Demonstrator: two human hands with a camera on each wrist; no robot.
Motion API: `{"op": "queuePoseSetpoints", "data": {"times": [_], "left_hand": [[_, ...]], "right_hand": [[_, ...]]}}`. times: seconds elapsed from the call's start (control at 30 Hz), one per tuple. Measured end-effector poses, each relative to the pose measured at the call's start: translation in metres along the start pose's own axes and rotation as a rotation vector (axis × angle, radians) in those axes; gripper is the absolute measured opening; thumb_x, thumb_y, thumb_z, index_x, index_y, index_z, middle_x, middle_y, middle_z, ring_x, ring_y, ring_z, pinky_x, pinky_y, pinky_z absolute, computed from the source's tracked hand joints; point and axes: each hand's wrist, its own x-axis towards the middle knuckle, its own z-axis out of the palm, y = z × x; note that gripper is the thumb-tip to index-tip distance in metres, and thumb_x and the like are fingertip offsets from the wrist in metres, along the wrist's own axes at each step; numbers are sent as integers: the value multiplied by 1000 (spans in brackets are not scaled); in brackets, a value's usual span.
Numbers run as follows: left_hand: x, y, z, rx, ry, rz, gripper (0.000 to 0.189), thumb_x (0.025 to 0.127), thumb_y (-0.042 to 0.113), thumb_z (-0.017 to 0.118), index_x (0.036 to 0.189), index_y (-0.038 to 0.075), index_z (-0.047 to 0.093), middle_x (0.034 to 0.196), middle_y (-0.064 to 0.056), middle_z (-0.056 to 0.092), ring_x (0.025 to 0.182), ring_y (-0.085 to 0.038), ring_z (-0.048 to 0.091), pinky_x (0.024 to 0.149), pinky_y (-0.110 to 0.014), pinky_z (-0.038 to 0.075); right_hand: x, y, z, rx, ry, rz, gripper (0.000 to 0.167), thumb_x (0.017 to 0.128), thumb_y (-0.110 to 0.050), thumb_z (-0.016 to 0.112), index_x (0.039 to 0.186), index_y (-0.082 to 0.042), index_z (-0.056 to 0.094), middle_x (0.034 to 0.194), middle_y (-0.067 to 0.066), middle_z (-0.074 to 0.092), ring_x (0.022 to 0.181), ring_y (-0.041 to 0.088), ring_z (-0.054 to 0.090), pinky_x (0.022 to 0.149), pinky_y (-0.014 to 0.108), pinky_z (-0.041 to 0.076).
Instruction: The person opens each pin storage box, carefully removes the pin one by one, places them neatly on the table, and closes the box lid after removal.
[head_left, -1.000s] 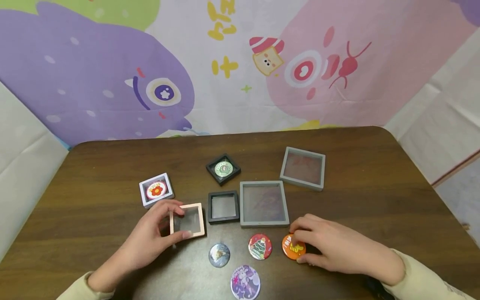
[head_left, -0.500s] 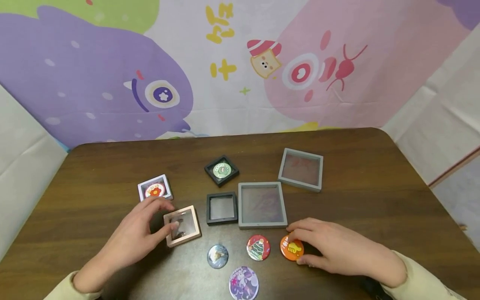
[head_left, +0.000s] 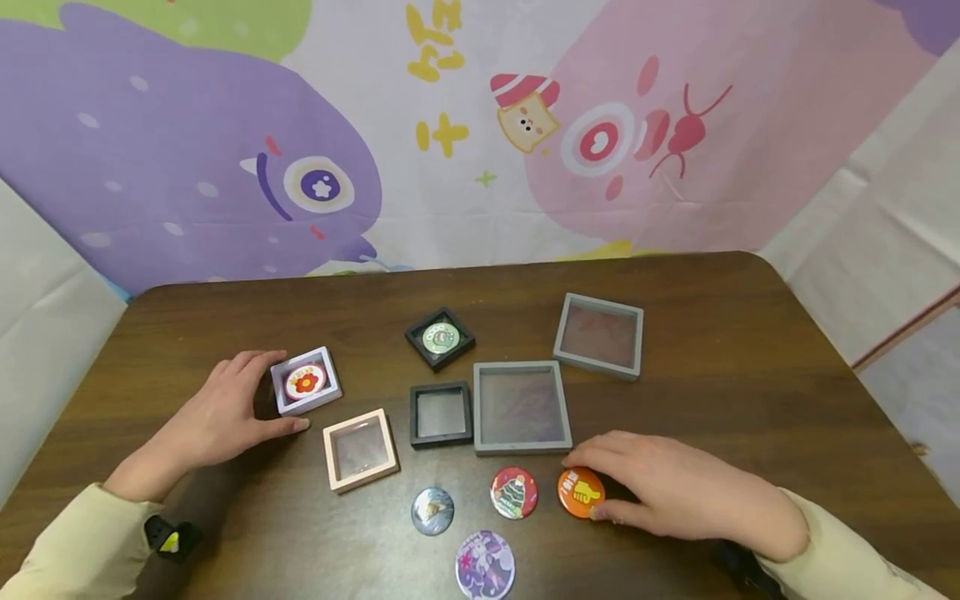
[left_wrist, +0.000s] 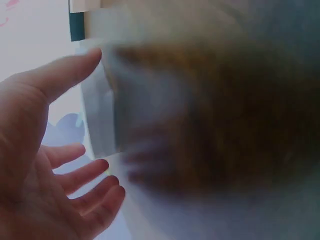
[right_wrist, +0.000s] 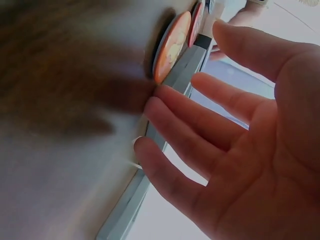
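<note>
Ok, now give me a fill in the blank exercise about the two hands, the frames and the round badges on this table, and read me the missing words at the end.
1. The left hand is at the pale purple frame, whose badge shows a red ____.
2. The loose badge nearest the right hand is mainly ____.
3. The badge inside the cornerwise black frame is pale ____.
4. Outside the frames, ____ loose badges lie on the table.

Missing words: flower, orange, green, four.
</note>
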Motion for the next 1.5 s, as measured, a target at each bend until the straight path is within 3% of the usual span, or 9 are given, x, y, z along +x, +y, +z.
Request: {"op": "queuePoseSetpoints", "data": {"times": [0.17,0.37,0.5,0.6,0.8,1.0,1.1,1.23,1.5], "left_hand": [[6,2,-1,-20,13,-12,84,76,37,87,135,-9,48,124,-27,56,110,-42,53,92,-59,43],[7,20,-11,-124,102,5,80,77,36,86,137,-2,50,124,-21,59,94,-35,64,76,-51,53],[7,51,-14,-247,136,74,77,77,29,87,139,2,51,127,-16,60,97,-29,63,76,-44,54],[8,80,-12,-303,144,148,73,77,26,87,137,5,52,124,-10,62,99,-21,61,76,-40,55],[11,134,6,-447,116,227,63,77,24,85,131,10,55,117,2,63,95,-12,61,74,-32,56],[11,166,22,-617,47,199,62,79,29,85,130,11,55,121,0,62,88,-13,65,74,-28,56],[11,175,27,-660,39,193,64,78,30,86,131,11,55,121,-1,62,95,-13,64,75,-28,56],[11,181,31,-700,39,193,66,76,29,88,130,12,55,121,-1,62,98,-12,64,74,-28,56],[10,186,35,-715,5,170,66,74,29,88,129,11,56,119,-1,65,87,-13,67,70,-29,57]], "right_hand": [[4,-2,-11,-25,8,-28,38,96,-40,66,129,-22,62,123,-12,60,112,8,58,93,37,51],[11,-2,-34,-76,177,-119,26,97,-33,67,119,-18,68,108,-12,64,98,6,62,84,33,54],[25,-3,-46,-86,299,-207,16,93,-22,72,109,-18,71,98,-14,64,86,3,60,75,26,54],[37,-6,-50,-95,385,-269,9,96,-25,68,102,-18,72,92,-14,63,78,0,56,70,22,51],[60,-25,-53,-80,536,-395,25,102,-31,57,100,-13,73,92,-9,66,82,5,58,74,25,50],[76,-44,-50,-76,521,-503,13,95,-19,68,102,-10,74,99,-3,66,90,10,60,80,25,51],[79,-49,-46,-110,488,-541,13,91,-14,71,102,-9,73,99,-3,66,89,10,60,81,24,52],[80,-52,-41,-167,457,-551,14,86,-12,75,100,-10,72,95,-5,68,83,9,59,77,23,53],[80,-57,-37,-213,475,-570,18,78,-6,74,93,-9,68,84,-6,64,73,9,56,66,20,51]]}}
